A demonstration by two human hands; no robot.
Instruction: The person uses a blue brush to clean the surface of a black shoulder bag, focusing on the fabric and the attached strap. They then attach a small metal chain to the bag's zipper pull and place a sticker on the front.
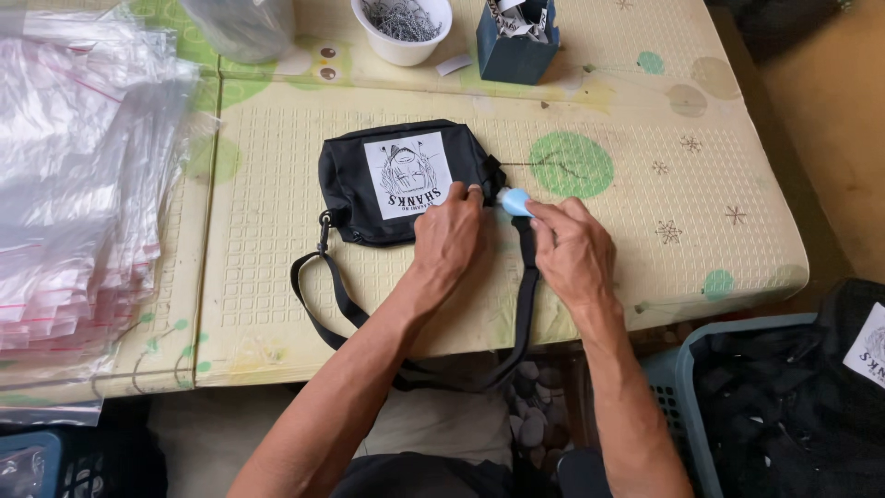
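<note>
I am working on a black bag (401, 180) that is lying flat on the surface (645, 240), near its middle. The bag is small and soft, with a white square patch (407, 174) carrying a dark drawing on its face. A black strap (336, 295) is clipped at the bag's left corner, looping down over the surface's front edge and coming back up on the right side.

My left hand (450, 242) is resting on the bag's lower right corner, fingers curled down and pressing on the fabric; its grip is closed on the bag's edge there. My right hand (573, 251) is pinching a small light blue tool (515, 201) between thumb and fingers, its tip touching the bag's right end where the strap is meeting it.

My hands are covering the bag's right corner and most of the tool, so I cannot tell what kind of tool it is. The lowest part of the strap is hanging below the edge in shadow.

At the far edge, a white cup (404, 32) of metal pins and a dark blue box (516, 41) are cut off by the frame. A heap of clear plastic bags (78, 175) is lying at the left. A basket (687, 397) of black bags is sitting at the lower right, partly out of view.
</note>
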